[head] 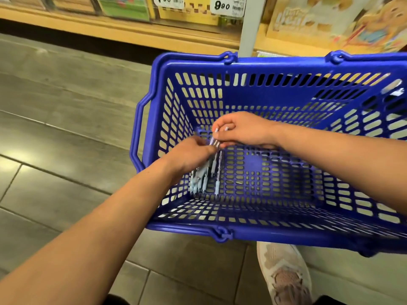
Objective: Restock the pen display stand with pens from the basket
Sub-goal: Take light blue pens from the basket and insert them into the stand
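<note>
- A pale shoe (284,276) stands on the grey tiled floor (55,128), just beside the near rim of the basket.
- The blue plastic basket (275,233) is on the floor in front of the person, and both forearms reach down into it.
- The left hand (189,155) has its fingers curled round a bundle of pens (204,175) in the left part of the basket, close to the left wall. The pens point down to the basket bottom; I cannot tell if their tips touch it.
- The right hand (244,129) is just behind the left one. Its fingers are bent and pinch the upper ends of the same pens.
- Behind the basket is a wooden shelf (132,29) with blurred packages and white price tags (228,5).
</note>
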`<action>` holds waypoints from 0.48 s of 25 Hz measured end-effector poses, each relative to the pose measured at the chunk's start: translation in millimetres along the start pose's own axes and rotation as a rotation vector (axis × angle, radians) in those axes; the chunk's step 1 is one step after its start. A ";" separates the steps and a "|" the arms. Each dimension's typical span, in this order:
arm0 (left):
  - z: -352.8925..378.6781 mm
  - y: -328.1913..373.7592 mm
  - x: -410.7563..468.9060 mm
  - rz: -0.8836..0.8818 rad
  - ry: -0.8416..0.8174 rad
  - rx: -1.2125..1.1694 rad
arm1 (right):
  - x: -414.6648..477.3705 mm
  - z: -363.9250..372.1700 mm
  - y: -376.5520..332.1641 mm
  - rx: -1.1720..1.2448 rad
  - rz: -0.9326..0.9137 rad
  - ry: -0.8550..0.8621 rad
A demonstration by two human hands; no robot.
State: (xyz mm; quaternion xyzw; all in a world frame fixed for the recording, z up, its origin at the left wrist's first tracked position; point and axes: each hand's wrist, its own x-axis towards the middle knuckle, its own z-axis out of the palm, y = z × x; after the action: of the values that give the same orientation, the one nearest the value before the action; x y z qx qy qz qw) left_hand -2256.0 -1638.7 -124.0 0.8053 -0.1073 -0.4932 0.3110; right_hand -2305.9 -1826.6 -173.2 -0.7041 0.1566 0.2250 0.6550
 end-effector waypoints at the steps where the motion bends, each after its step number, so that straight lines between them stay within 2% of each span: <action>1: 1.9 -0.2 -0.6 -0.007 -0.059 -0.022 | -0.8 -2.4 -6.5 0.119 -0.010 -0.025; 4: 4.5 2.8 -3.8 -0.055 -0.105 -0.269 | 3.0 -4.4 -7.7 0.442 0.003 -0.065; 6: 1.1 3.5 -4.2 -0.057 -0.035 -0.300 | 12.6 -1.0 5.3 0.469 0.097 -0.028; 7: -0.4 3.1 -4.7 -0.052 -0.001 -0.283 | 18.2 1.4 14.5 0.365 0.183 0.041; 9: -1.1 3.5 -6.9 -0.034 0.025 -0.295 | 29.8 9.9 38.3 -0.063 0.362 0.199; 10: -0.6 4.5 -8.4 -0.027 0.019 -0.324 | 34.6 17.0 50.7 -0.248 0.425 0.243; 12: -1.6 6.0 -10.8 -0.017 0.012 -0.387 | 43.7 33.7 67.2 -0.472 0.501 0.255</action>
State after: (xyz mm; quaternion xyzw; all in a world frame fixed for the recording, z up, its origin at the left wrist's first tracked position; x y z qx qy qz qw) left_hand -2259.1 -1637.6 -112.0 0.7343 -0.0017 -0.5023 0.4567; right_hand -2307.1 -1796.1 -254.6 -0.7981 0.3483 0.3186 0.3745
